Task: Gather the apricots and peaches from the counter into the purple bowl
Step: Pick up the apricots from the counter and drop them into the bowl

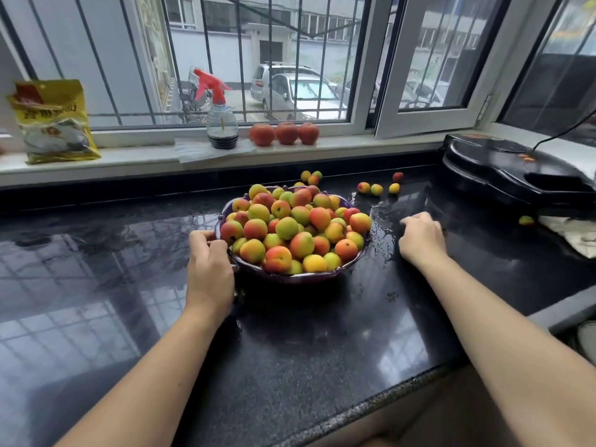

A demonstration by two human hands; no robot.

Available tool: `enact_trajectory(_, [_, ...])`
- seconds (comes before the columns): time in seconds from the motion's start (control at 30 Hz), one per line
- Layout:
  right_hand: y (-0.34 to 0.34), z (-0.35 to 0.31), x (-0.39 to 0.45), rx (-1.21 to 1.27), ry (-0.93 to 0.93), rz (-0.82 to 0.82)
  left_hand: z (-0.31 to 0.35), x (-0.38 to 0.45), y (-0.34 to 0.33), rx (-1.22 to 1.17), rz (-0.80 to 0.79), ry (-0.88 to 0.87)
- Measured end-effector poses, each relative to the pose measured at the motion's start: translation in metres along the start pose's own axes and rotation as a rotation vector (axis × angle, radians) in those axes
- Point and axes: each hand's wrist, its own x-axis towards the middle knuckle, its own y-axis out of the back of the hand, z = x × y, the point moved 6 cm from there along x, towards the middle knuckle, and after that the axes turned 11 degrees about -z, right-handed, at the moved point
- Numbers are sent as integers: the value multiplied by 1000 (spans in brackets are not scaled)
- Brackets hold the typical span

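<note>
The purple bowl [300,276] stands mid-counter, heaped with red-yellow apricots [293,227]. My left hand [209,262] grips the bowl's left rim, fingers curled over it. My right hand [419,237] rests on the wet counter just right of the bowl, back up and fingers bent down, with nothing visible in it. Loose apricots lie behind the bowl [310,177], several more to the back right [376,189], and one far right [526,220]. Three red peaches [286,133] sit in a row on the windowsill.
On the sill stand a spray bottle [222,124] and a yellow bag [54,121]. A black electric griddle [516,175] fills the back right corner, with a cloth [574,235] in front of it. The black counter [290,350] is wet around the bowl.
</note>
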Motion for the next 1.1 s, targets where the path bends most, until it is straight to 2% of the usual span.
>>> enact_trajectory(0.07, [11,-20,-11,142,119,63,1,-1,-1,2,7,2])
enact_trajectory(0.13, [38,-38,-26,422,156,142,1,-1,-1,3,7,-8])
enact_trajectory(0.2, [63,-68,-41,652,271,100,2,-2,0,8,6,-23])
enact_trajectory(0.27, [78,-109,-59,647,453,-8,2,-1,0,35,8,-25])
enact_trajectory(0.33, [78,-138,-69,529,530,-77,3,-2,1,61,4,-11])
enact_trajectory(0.47, [62,-151,-69,262,476,-124,3,-5,1,46,-53,-5])
enact_trajectory(0.53, [59,-143,-70,331,465,-89,4,-6,1,44,-56,-3])
enact_trajectory(0.63, [65,-116,-70,553,393,65,7,-7,1,74,-32,-25])
enact_trajectory(0.77, [57,-71,-68,627,232,55,11,-10,2,94,23,-101])
enact_trajectory(0.83, [54,-49,-64,600,168,33,19,-20,7,142,122,-203])
enact_trajectory(0.9, [51,-27,-60,535,118,9,41,-39,1,300,192,-459])
enact_trajectory(0.93, [50,-17,-57,493,96,-5,52,-48,-12,353,168,-603])
enact_trajectory(1.0, [46,2,-49,408,62,-22,76,-66,-56,378,-20,-818])
enact_trajectory(1.07, [45,19,-41,331,49,-26,93,-83,-124,468,-377,-877])
enact_trajectory(1.1, [45,28,-37,297,43,-22,91,-90,-161,583,-590,-845])
